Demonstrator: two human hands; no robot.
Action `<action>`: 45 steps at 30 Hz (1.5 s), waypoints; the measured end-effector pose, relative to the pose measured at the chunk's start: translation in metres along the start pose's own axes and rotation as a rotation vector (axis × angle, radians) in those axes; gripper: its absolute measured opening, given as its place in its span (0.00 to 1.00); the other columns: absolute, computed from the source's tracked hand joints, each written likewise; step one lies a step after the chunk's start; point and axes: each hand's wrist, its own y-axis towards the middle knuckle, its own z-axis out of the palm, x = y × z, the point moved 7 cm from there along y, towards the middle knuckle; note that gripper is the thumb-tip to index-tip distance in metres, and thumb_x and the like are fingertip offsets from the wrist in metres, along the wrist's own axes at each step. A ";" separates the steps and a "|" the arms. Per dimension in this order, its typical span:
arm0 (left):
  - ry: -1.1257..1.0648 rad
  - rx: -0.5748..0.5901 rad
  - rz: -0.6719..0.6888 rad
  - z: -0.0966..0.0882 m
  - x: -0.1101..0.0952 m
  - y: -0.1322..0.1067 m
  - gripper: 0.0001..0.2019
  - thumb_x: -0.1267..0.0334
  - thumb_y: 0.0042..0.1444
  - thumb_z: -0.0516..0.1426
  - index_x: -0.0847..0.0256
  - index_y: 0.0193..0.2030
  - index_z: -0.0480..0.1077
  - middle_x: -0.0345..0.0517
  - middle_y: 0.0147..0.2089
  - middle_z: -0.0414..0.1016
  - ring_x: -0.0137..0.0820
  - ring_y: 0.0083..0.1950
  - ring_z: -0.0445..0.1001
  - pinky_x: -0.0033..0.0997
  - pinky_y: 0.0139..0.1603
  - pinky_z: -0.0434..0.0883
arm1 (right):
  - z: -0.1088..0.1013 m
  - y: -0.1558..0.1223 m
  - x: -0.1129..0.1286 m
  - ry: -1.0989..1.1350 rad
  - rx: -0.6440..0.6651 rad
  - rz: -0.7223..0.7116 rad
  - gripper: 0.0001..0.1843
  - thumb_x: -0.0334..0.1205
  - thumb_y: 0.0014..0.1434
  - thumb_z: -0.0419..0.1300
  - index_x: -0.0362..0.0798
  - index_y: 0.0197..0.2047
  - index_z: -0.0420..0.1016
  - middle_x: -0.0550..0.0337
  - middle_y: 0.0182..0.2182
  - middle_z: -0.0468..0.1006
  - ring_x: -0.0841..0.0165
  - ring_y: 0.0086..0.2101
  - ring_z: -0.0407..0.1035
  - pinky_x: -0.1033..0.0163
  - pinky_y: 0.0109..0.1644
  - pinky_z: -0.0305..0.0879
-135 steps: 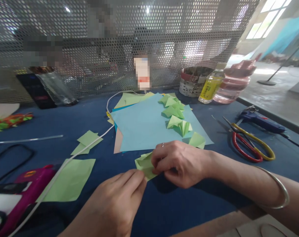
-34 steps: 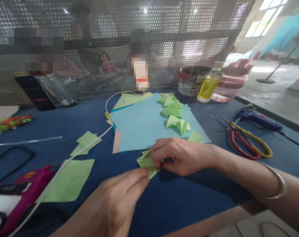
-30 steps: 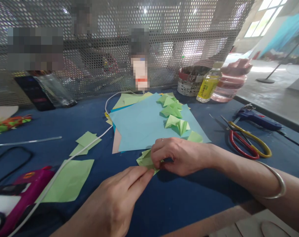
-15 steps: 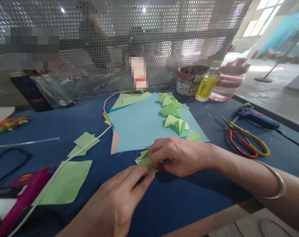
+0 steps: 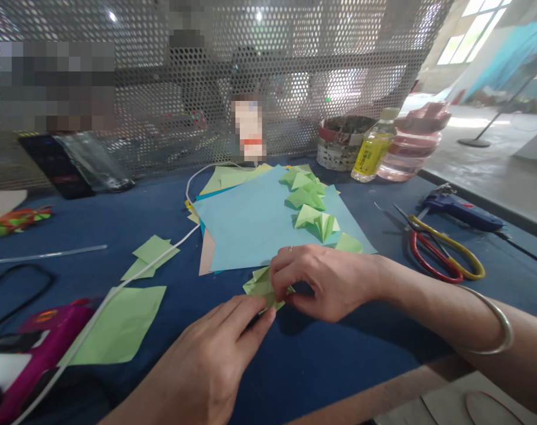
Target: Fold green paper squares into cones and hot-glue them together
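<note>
Both hands meet over a folded piece of green paper [image 5: 260, 282] just in front of the stacked sheets. My left hand [image 5: 215, 339] pinches its near edge between thumb and fingers. From the right, my right hand [image 5: 321, 280] has its fingertips closed on the paper's other side and covers much of it. Behind them lies a light blue sheet [image 5: 250, 218] on top of other coloured paper. Along its right part sit several folded green paper pieces [image 5: 310, 200]. To the left are a flat green paper square [image 5: 121, 324] and smaller green squares [image 5: 155, 252].
Scissors [image 5: 445, 251] with red and yellow handles and a blue glue gun [image 5: 463, 211] lie at the right. A yellow-labelled bottle [image 5: 372, 153], a pink bottle [image 5: 410, 147] and a round container [image 5: 339, 144] stand behind. A white cable [image 5: 139, 271] crosses the left side, near a magenta object [image 5: 55, 336].
My right thumb has shifted slightly away from its fingers, showing a bit more of the folded paper. The left hand is almost still.
</note>
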 end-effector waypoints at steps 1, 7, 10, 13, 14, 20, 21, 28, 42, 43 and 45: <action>-0.002 -0.005 0.002 -0.001 0.000 0.000 0.24 0.78 0.56 0.46 0.67 0.59 0.65 0.58 0.52 0.71 0.42 0.48 0.74 0.42 0.45 0.78 | 0.000 0.000 -0.001 0.010 -0.006 -0.005 0.12 0.19 0.49 0.57 0.44 0.32 0.74 0.58 0.32 0.76 0.67 0.37 0.70 0.64 0.43 0.66; 0.003 0.020 0.011 0.000 -0.002 0.001 0.24 0.78 0.55 0.47 0.67 0.59 0.64 0.58 0.52 0.70 0.43 0.50 0.73 0.43 0.46 0.77 | 0.001 0.003 -0.012 0.022 -0.178 0.054 0.06 0.26 0.56 0.61 0.42 0.37 0.71 0.58 0.35 0.72 0.70 0.34 0.67 0.66 0.38 0.65; 0.001 0.028 0.005 0.001 -0.002 0.001 0.24 0.77 0.55 0.47 0.67 0.59 0.64 0.58 0.52 0.70 0.44 0.50 0.73 0.44 0.47 0.77 | 0.007 0.003 -0.015 -0.009 -0.168 0.104 0.09 0.30 0.57 0.64 0.43 0.41 0.70 0.56 0.39 0.70 0.69 0.36 0.67 0.65 0.40 0.65; 0.006 0.022 -0.013 0.002 0.000 0.000 0.23 0.76 0.56 0.47 0.66 0.58 0.66 0.57 0.51 0.71 0.43 0.49 0.74 0.44 0.47 0.77 | 0.012 0.003 -0.015 -0.019 -0.130 0.148 0.09 0.33 0.59 0.64 0.44 0.42 0.68 0.56 0.40 0.70 0.68 0.37 0.67 0.64 0.41 0.64; 0.007 0.018 -0.018 0.002 0.001 0.000 0.23 0.76 0.56 0.47 0.65 0.58 0.66 0.57 0.51 0.71 0.42 0.49 0.74 0.43 0.46 0.77 | 0.013 0.003 -0.015 -0.017 -0.127 0.163 0.09 0.33 0.59 0.64 0.44 0.42 0.68 0.56 0.40 0.70 0.69 0.37 0.67 0.64 0.40 0.64; 0.018 0.016 -0.012 0.001 0.001 0.000 0.23 0.76 0.55 0.46 0.65 0.56 0.67 0.55 0.51 0.72 0.40 0.47 0.74 0.40 0.45 0.78 | 0.011 0.003 -0.020 0.022 -0.135 0.252 0.14 0.33 0.57 0.66 0.46 0.42 0.65 0.58 0.39 0.69 0.69 0.36 0.67 0.64 0.40 0.63; 0.020 0.013 -0.010 -0.001 0.000 0.001 0.22 0.77 0.55 0.46 0.65 0.55 0.68 0.55 0.51 0.72 0.40 0.46 0.75 0.40 0.45 0.78 | 0.011 0.003 -0.021 0.026 -0.135 0.260 0.15 0.32 0.57 0.66 0.46 0.42 0.64 0.58 0.39 0.69 0.69 0.36 0.67 0.64 0.40 0.63; 0.032 -0.006 0.027 -0.015 -0.004 0.007 0.18 0.76 0.57 0.46 0.69 0.46 0.74 0.58 0.45 0.76 0.40 0.42 0.77 0.38 0.40 0.79 | 0.010 0.000 -0.027 0.034 -0.149 0.287 0.19 0.27 0.55 0.66 0.47 0.45 0.63 0.59 0.41 0.69 0.70 0.36 0.67 0.65 0.41 0.62; -0.132 -0.063 -0.064 -0.021 0.006 0.008 0.18 0.77 0.60 0.45 0.61 0.49 0.72 0.50 0.48 0.74 0.35 0.45 0.76 0.32 0.43 0.76 | 0.005 0.001 -0.028 -0.021 -0.211 0.219 0.15 0.28 0.67 0.50 0.47 0.53 0.70 0.53 0.43 0.71 0.67 0.41 0.70 0.61 0.47 0.66; -0.139 -0.088 -0.079 -0.023 0.007 0.008 0.19 0.78 0.60 0.45 0.61 0.50 0.71 0.50 0.49 0.74 0.34 0.47 0.75 0.32 0.45 0.76 | 0.006 0.001 -0.027 -0.022 -0.196 0.221 0.15 0.26 0.66 0.51 0.46 0.53 0.71 0.53 0.44 0.70 0.67 0.42 0.70 0.61 0.47 0.66; -0.126 -0.153 -0.122 -0.027 0.011 0.008 0.19 0.79 0.61 0.45 0.60 0.53 0.69 0.50 0.50 0.73 0.34 0.51 0.74 0.32 0.50 0.74 | 0.009 0.001 -0.026 -0.019 -0.170 0.228 0.14 0.25 0.64 0.53 0.45 0.51 0.71 0.53 0.44 0.70 0.67 0.41 0.70 0.61 0.47 0.66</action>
